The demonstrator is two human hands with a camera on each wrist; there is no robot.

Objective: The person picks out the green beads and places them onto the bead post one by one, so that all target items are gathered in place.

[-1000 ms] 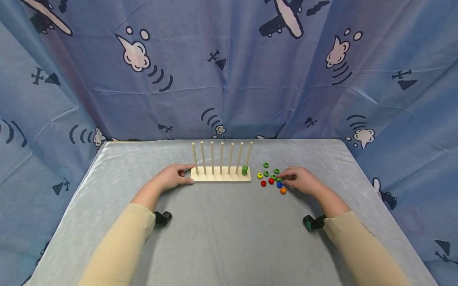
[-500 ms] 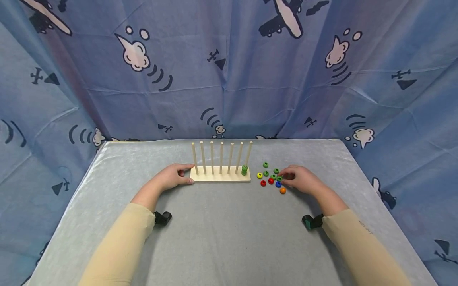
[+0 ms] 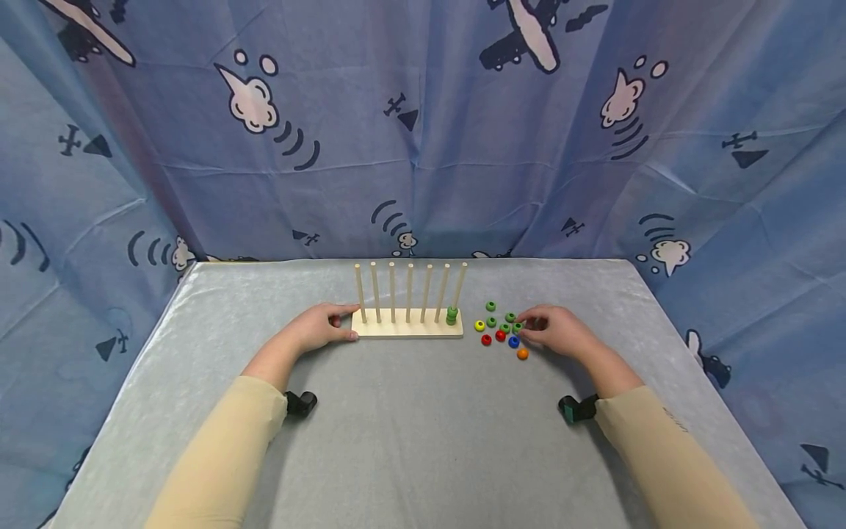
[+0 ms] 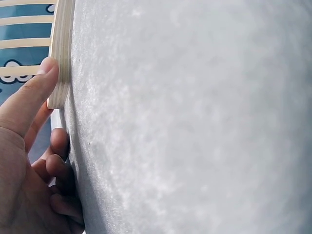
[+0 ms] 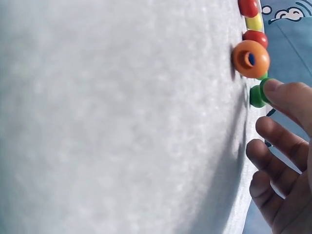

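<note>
My left hand (image 3: 322,325) holds the left end of a pale wooden peg board (image 3: 406,331), thumb on its near side. Several upright dowels rise from the board. Green beads (image 3: 452,317) are stacked low on the rightmost dowel. My right hand (image 3: 558,330) pinches a green bead (image 5: 264,91) at the right of a loose group; the thumb lies on it in the right wrist view. Close by are a blue bead (image 3: 513,342), an orange bead (image 3: 523,354), red beads (image 3: 500,336), a yellow bead (image 3: 479,325) and other green beads (image 3: 490,306).
A grey cloth-covered table (image 3: 423,433) carries everything, with its far edge against a blue patterned curtain (image 3: 423,162). Black wrist devices (image 3: 301,404) show at both sleeves.
The right hand has shifted very slightly, and the pinched green bead has come up a little. The blue bead has slid slightly left. My left hand and the board stay put.
</note>
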